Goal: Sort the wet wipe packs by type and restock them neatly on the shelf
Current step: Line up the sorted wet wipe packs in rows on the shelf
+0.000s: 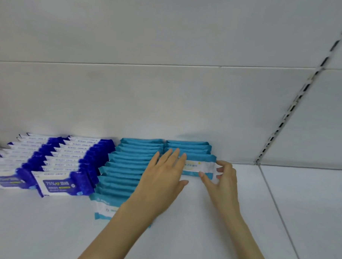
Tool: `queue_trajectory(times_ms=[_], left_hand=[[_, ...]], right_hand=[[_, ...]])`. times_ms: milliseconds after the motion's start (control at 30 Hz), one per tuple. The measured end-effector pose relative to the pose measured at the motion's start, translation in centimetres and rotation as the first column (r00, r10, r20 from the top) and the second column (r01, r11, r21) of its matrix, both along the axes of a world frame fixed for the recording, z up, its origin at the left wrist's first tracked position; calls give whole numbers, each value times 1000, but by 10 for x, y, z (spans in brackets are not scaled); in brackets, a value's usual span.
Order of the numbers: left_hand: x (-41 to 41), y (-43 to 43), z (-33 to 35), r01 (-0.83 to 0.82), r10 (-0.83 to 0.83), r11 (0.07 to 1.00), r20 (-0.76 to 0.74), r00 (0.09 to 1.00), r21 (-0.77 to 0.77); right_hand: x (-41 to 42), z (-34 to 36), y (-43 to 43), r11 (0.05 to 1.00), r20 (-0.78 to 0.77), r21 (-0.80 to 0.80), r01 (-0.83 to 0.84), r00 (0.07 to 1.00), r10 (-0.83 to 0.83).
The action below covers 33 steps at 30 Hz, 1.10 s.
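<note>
On the shelf, right hand pinches teal pack, left hand flat; blue packs read "75%"

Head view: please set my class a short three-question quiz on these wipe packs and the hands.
1. True or false: the dark blue packs stand left of the teal packs.
2. Which row of teal packs is shorter? A the left, B the right.
3. Fill in: the right hand pinches the front pack, whose wrapper is mainly ___.
Key: 1 true; 2 B; 3 teal.
</note>
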State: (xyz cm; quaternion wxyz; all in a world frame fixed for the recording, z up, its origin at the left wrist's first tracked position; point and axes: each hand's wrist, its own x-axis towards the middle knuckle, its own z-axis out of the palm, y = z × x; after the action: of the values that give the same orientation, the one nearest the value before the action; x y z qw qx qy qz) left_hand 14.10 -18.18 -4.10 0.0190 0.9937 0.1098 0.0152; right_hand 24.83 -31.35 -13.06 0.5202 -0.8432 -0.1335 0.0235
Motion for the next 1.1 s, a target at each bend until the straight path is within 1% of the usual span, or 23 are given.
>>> queue_trajectory(times_ms=[100,167,200,333,467,500,567,633,667,733,800,867,1000,1100], left_hand=[[-47,-21,8,-55,64,985,52,997,-161],[-82,-40,6,-90,103,964,40,994,-251],[-98,-50,3,-96,108,958,30,994,-270],[-158,-93,-24,-66,85,958,57,995,-281],[-223,-149,-47,-78,121,931,98,988,-358],[-239,-165,-54,-89,131,920,87,987,-381],[-273,-194,-69,-94,130,915,67,989,-392],[-309,-223,-79,-80,105,922,45,993,-380],[-326,-238,-83,-84,114,924,59,992,-374],[-353,-265,-87,-101,140,918,76,987,-383],[-374,-290,-90,-78,117,889,58,991,-451],[-388,-317,-87,-39,112,847,106,988,-531],[-404,-368,-87,-18,169,692,139,976,-721],[-412,-399,-94,-4,193,594,137,972,-804]], right_hand=[[-35,16,-40,995,-67,94,13,998,-7],[-63,20,-72,994,-76,111,8,997,1],[-77,20,-87,995,-81,97,-10,997,18],[-133,21,-144,993,-45,-31,-110,993,108],[-194,16,-199,964,77,-185,-192,975,209],[-211,12,-213,952,115,-229,-201,966,232],[-248,0,-244,921,165,-334,-200,950,266],[-283,-13,-277,866,197,-468,-175,935,295],[-300,-17,-293,833,188,-525,-175,931,314],[-330,-21,-325,784,137,-589,-197,932,337],[-356,-17,-357,761,106,-618,-198,938,330],[-377,-9,-389,757,82,-627,-183,951,298],[-408,4,-448,780,42,-612,-131,979,198],[-424,5,-487,788,-4,-604,-123,988,152]])
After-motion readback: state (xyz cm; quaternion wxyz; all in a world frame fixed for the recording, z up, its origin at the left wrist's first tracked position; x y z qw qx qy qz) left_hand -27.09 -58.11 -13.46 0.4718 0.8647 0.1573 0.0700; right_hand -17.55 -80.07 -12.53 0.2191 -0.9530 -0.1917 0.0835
